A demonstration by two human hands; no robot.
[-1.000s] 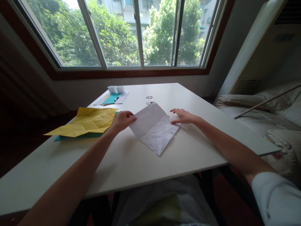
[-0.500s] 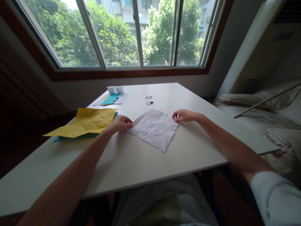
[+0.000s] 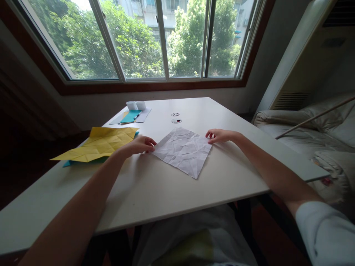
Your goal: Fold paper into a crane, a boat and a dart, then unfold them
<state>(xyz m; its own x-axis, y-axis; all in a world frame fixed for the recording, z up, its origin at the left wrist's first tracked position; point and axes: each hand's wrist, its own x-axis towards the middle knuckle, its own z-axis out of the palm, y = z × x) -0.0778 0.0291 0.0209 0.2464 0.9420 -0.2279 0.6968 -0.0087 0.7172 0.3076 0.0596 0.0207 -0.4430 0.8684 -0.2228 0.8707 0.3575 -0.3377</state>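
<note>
A creased white square of paper (image 3: 184, 150) lies flat on the white table (image 3: 155, 192), turned like a diamond. My left hand (image 3: 138, 145) pinches its left corner with curled fingers. My right hand (image 3: 219, 136) pinches the right corner the same way. Both forearms reach in from the near edge.
A creased yellow sheet (image 3: 102, 144) lies over a teal sheet at the left. Farther back sit a teal card with a pen (image 3: 131, 116) on white paper and two small white boxes (image 3: 135, 105). Two small round items (image 3: 176, 118) lie mid-table. A cushioned sofa (image 3: 310, 136) stands to the right.
The white paper was half folded with its far flap raised; it has been opened and laid flat. Both hands moved out to its left and right corners.
</note>
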